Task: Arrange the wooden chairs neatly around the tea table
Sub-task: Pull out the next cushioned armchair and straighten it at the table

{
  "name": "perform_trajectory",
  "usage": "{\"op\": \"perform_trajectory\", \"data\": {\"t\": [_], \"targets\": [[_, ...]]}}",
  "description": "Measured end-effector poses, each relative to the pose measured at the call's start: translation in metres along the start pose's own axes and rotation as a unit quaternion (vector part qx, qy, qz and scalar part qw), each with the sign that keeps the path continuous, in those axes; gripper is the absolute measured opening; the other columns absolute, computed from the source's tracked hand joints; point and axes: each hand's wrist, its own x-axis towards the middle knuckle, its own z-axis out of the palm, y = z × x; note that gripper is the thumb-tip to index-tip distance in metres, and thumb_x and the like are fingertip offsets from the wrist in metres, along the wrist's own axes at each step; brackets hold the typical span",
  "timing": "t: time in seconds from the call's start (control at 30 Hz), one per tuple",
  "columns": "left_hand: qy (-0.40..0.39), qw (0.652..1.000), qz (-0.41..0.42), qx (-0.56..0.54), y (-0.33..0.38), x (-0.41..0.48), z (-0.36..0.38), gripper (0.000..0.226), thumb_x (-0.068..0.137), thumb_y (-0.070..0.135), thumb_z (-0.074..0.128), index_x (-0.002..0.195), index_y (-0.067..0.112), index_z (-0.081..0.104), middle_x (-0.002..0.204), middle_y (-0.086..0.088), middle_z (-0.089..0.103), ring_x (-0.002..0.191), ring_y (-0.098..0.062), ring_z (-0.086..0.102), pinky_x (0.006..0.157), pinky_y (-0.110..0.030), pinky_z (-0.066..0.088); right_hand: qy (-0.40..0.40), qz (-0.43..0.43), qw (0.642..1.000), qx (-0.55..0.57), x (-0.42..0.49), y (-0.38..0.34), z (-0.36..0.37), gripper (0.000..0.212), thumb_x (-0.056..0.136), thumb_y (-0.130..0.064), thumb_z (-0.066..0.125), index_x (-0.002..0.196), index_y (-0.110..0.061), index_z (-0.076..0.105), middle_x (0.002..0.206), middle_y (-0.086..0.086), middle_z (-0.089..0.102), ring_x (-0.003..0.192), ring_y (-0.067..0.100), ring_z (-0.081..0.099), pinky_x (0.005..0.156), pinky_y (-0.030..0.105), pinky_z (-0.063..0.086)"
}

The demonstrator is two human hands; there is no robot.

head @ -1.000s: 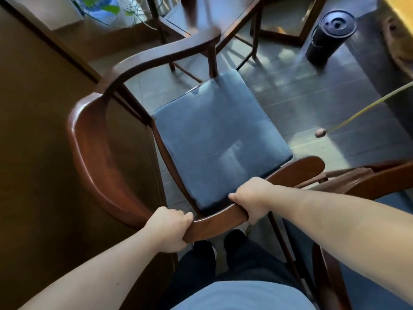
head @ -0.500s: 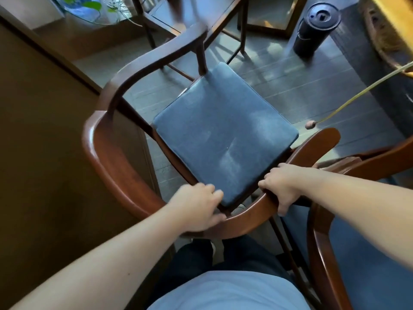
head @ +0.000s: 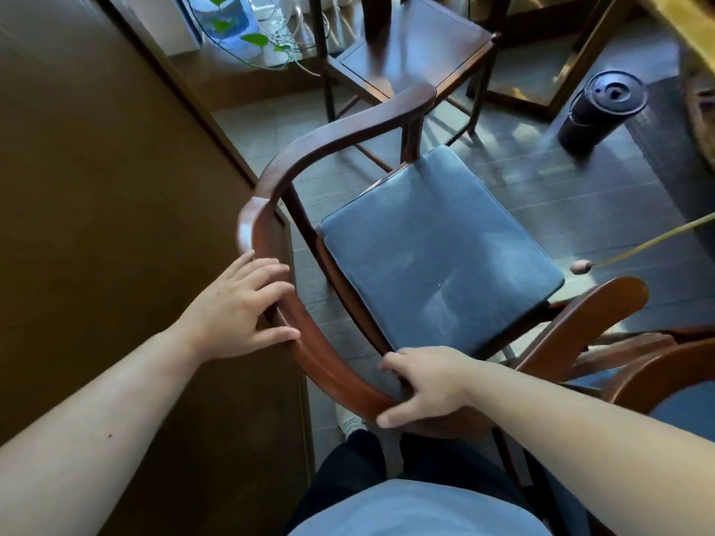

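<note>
A dark wooden chair [head: 340,133] with a curved back rail and a blue seat cushion [head: 433,257] stands right in front of me, its seat facing away. My left hand [head: 240,307] lies over the rail's left bend, fingers spread across the top and thumb against the outer side. My right hand [head: 421,384] grips the middle of the back rail, fingers curled inward and thumb outside. A second wooden chair [head: 654,365] with a blue cushion sits at the lower right, close to the first chair's right arm. A light wooden table edge [head: 692,29] shows at the top right.
A brown panel [head: 116,187] runs close along the chair's left side. Ahead stands a bare wooden chair [head: 410,44] without a cushion. A black cylindrical container [head: 603,106] sits on the dark floor, and a cord with a bead [head: 580,266] hangs at the right.
Both hands have shifted left along the back rail: the left from the middle to the left bend, the right from the right arm to the middle. The view has tilted up.
</note>
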Motion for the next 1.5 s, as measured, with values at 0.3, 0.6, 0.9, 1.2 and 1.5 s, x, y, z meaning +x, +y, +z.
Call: {"op": "perform_trajectory", "data": {"t": [0.3, 0.6, 0.9, 1.2, 1.5], "targets": [[0.1, 0.837, -0.407, -0.353, -0.023, 0.02, 0.011, 0.093, 0.08, 0.047, 0.07, 0.148, 0.021, 0.013, 0.148, -0.01, 0.038, 0.127, -0.029, 0.044, 0.1, -0.047, 0.043, 0.005, 0.044, 0.93, 0.366, 0.062, -0.056, 0.011, 0.109, 0.058, -0.102, 0.032, 0.147, -0.038, 0.026, 0.139, -0.004, 0.051, 0.116, 0.019, 0.055, 0.103, 0.046, 0.041], [0.104, 0.553, -0.522, -0.641, -0.019, 0.05, 0.033, 0.051, 0.055, 0.002, 0.067, 0.104, 0.012, 0.058, 0.092, -0.016, 0.066, 0.076, -0.034, 0.068, 0.051, -0.038, 0.055, 0.027, 0.211, 0.848, 0.486, 0.105, -0.062, 0.012, 0.1, 0.064, -0.099, 0.027, 0.108, -0.023, 0.073, 0.093, 0.0, 0.071, 0.088, 0.02, 0.067, 0.096, 0.045, 0.045], [0.109, 0.592, -0.485, -0.634, -0.028, 0.08, 0.016, 0.047, 0.06, 0.0, 0.067, 0.105, 0.01, 0.057, 0.094, -0.017, 0.066, 0.075, -0.03, 0.069, 0.046, -0.031, 0.053, 0.126, 0.216, 0.853, 0.458, 0.115, -0.052, -0.007, 0.091, 0.073, -0.093, 0.027, 0.092, -0.017, 0.073, 0.085, 0.002, 0.071, 0.08, 0.017, 0.065, 0.084, 0.037, 0.043], [0.08, 0.65, -0.443, -0.612, -0.032, 0.158, -0.011, 0.039, 0.065, -0.006, 0.063, 0.102, 0.003, 0.057, 0.078, -0.013, 0.061, 0.055, -0.02, 0.064, 0.037, -0.024, 0.047, 0.178, 0.237, 0.821, 0.489, 0.126, -0.021, -0.047, 0.1, 0.081, -0.088, 0.025, 0.127, -0.007, 0.062, 0.125, 0.017, 0.064, 0.11, 0.031, 0.06, 0.097, 0.041, 0.039], [0.028, 0.703, -0.382, -0.599, -0.016, 0.209, -0.021, 0.035, 0.071, -0.002, 0.057, 0.106, 0.0, 0.053, 0.075, -0.015, 0.061, 0.046, -0.02, 0.064, 0.043, -0.033, 0.054, 0.181, 0.22, 0.78, 0.557, 0.108, 0.01, -0.065, 0.082, 0.083, -0.084, 0.03, 0.099, -0.012, 0.066, 0.116, 0.024, 0.068, 0.107, 0.039, 0.063, 0.104, 0.052, 0.043]]}}
